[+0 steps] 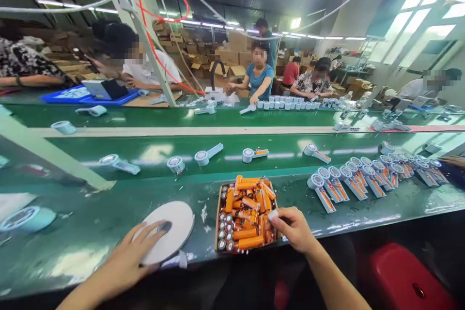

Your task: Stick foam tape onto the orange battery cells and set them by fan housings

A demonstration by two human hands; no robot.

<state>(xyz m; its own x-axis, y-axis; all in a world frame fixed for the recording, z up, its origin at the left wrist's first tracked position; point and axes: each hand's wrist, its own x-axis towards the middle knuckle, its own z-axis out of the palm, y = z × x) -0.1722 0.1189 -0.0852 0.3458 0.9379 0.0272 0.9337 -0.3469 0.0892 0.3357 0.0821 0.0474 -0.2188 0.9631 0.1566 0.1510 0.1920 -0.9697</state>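
Note:
My left hand (134, 256) lies with fingers spread on a flat white roll (178, 223), which looks like tape wound into a disc. A short loose white strip (181, 259) sticks out at the roll's near edge. Between thumb and fingertips, my right hand (296, 230) pinches a small white piece (273, 214); it may be a bit of foam tape. That hand is at the right edge of an open cardboard box (217, 223), filled with orange cylindrical batteries (250, 203). Some batteries stand on end at the box's left side; others lie jumbled.
Handheld fan bodies (345, 179) lie in a row at the right, orange batteries showing in their handles. More fan parts (203, 156) sit on the green conveyor belt (232, 143). A slanted post (47, 150) stands at left. Co-workers (259, 75) sit across; a red stool (407, 276) is lower right.

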